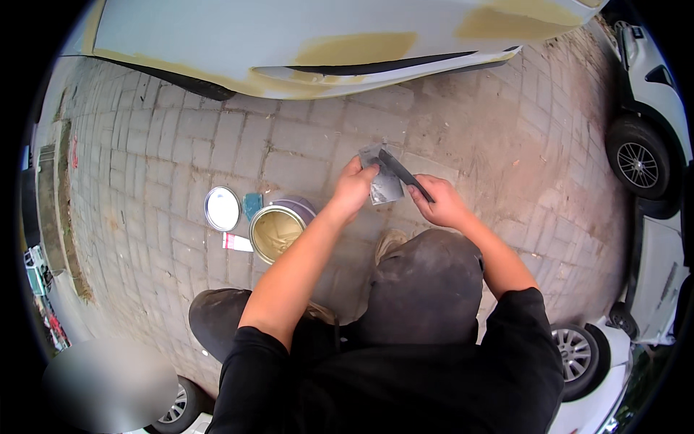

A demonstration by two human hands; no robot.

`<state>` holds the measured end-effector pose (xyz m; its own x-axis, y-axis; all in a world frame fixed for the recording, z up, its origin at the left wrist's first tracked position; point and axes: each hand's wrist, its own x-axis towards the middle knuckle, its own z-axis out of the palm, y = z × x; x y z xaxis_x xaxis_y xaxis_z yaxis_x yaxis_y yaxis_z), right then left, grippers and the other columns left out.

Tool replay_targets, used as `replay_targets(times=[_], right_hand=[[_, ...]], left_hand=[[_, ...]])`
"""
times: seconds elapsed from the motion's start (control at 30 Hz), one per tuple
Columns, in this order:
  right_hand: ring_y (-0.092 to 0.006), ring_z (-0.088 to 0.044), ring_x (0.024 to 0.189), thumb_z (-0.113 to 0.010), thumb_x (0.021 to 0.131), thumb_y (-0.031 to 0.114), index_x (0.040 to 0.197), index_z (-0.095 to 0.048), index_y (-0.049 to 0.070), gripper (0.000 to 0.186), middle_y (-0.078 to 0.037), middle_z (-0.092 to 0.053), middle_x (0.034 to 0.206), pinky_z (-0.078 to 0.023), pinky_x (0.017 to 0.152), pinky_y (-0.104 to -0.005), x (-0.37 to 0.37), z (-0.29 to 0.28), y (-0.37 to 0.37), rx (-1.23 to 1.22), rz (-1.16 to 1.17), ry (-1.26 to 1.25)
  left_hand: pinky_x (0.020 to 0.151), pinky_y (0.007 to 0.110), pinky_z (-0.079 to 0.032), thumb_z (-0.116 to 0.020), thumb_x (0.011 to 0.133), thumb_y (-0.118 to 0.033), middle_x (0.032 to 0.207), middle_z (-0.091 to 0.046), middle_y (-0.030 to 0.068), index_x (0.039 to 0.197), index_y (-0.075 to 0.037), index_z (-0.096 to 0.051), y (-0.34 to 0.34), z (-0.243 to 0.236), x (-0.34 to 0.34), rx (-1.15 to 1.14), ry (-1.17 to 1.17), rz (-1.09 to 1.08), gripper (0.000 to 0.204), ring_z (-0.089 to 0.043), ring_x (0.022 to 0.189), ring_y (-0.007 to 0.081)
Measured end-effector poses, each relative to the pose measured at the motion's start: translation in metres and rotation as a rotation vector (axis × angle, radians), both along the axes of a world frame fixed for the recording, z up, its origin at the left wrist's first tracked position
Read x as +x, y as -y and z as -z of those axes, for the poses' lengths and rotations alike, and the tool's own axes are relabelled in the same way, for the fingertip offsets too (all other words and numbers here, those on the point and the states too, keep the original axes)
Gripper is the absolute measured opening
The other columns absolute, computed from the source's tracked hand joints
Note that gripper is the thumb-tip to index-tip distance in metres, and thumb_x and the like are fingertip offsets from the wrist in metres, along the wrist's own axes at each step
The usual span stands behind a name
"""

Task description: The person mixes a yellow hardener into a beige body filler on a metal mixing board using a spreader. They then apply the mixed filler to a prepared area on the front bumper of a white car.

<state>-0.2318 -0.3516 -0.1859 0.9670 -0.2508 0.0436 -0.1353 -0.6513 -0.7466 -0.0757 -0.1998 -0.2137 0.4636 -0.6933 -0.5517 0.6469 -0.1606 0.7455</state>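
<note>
My left hand [353,189] grips a thin grey metal plate [387,189] with its thumb across the face. In my right hand [442,205] is a putty knife with a long dark handle [406,175]; its far end overlaps the upper part of the plate. Whether the knife's blade touches the plate I cannot tell. Left of my left forearm stands an uncovered round tin [299,205] with yellowish-tan putty [277,235] inside.
Beside the tin lie a round silver lid [222,208], a small teal piece [252,205] and a white-and-pink tube [237,242]. Ahead is a pale car body [217,43] with yellow putty patches [358,48]. Other white cars [659,267] stand to the right on the paving [181,152].
</note>
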Motion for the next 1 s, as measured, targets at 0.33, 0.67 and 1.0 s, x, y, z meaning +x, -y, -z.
replay_targets(times=[0.33, 0.67, 1.0], right_hand=[[-0.0177, -0.056, 0.066, -0.051, 0.102, 0.041, 0.092, -0.058, 0.002, 0.041, -0.008, -0.062, 0.078, -0.046, 0.06, -0.0337, 0.008, 0.034, -0.004, 0.734, 0.465, -0.262], [-0.0168, -0.058, 0.086, -0.051, 0.095, 0.059, 0.124, -0.055, 0.007, 0.059, -0.006, -0.064, 0.104, -0.045, 0.07, -0.031, 0.017, 0.048, -0.021, 1.531, 0.138, -0.331], [-0.0441, -0.028, 0.142, -0.078, 0.077, 0.047, 0.15, -0.026, 0.0, 0.101, -0.027, -0.027, 0.154, -0.028, 0.115, -0.05, 0.091, -0.094, -0.031, -0.255, -0.365, -0.01]], left_hand=[[0.1, 0.036, -0.046, -0.051, 0.1, -0.01, 0.125, -0.061, 0.0078, 0.132, -0.003, -0.049, -0.009, -0.011, -0.003, -0.097, -0.289, -0.18, 0.033, -0.059, 0.112, 0.0186], [0.106, 0.038, -0.04, -0.055, 0.101, -0.018, 0.125, -0.06, 0.0064, 0.126, -0.003, -0.054, -0.017, -0.023, -0.009, -0.349, -0.469, -0.227, 0.03, -0.054, 0.119, 0.0204], [0.069, 0.026, -0.048, -0.059, 0.099, -0.019, 0.083, -0.067, 0.0046, 0.093, 0.0, -0.067, -0.045, -0.073, 0.032, 0.062, 0.055, -0.363, 0.022, -0.059, 0.076, 0.0086]])
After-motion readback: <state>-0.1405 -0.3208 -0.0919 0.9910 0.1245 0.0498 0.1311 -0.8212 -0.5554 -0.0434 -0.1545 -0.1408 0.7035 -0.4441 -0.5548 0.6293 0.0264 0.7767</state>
